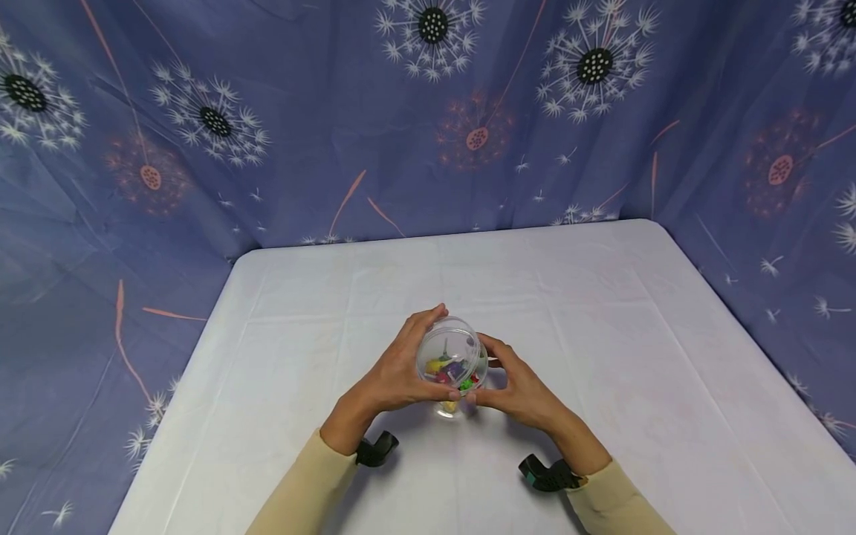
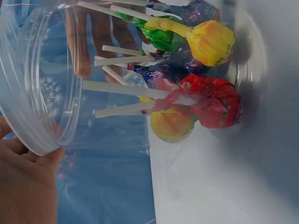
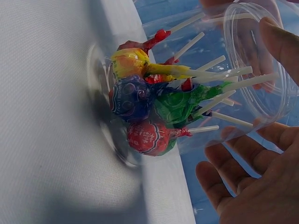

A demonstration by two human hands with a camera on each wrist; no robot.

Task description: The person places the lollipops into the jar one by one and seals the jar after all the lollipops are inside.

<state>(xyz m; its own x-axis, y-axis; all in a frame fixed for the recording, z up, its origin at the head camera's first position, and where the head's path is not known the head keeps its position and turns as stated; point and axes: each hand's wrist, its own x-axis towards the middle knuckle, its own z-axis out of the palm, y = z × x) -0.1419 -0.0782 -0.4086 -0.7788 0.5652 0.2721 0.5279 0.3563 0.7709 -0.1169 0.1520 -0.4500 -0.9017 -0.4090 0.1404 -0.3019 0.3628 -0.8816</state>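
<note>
A clear plastic jar (image 2: 117, 135) stands on the white cloth with several wrapped lollipops (image 3: 133, 98) inside, their white sticks pointing up. Their wrappers are red, yellow, green and purple. At the mouth is a clear lid (image 2: 16, 93), which looks tilted against the jar's rim; whether it is fastened I cannot tell. My left hand (image 1: 394, 375) grips the lid's edge from the left, thumb in front and fingers behind. From the right, my right hand (image 1: 524, 390) holds the upper jar, its thumb near the left thumb and its fingers curved along the far side.
White cloth covers the table (image 1: 568, 290), whose corners are rounded. A blue curtain (image 1: 321, 134) with dandelion prints hangs behind and at both sides. Black camera mounts (image 1: 377, 449) sit on both wrists, below beige sleeves (image 1: 304, 487).
</note>
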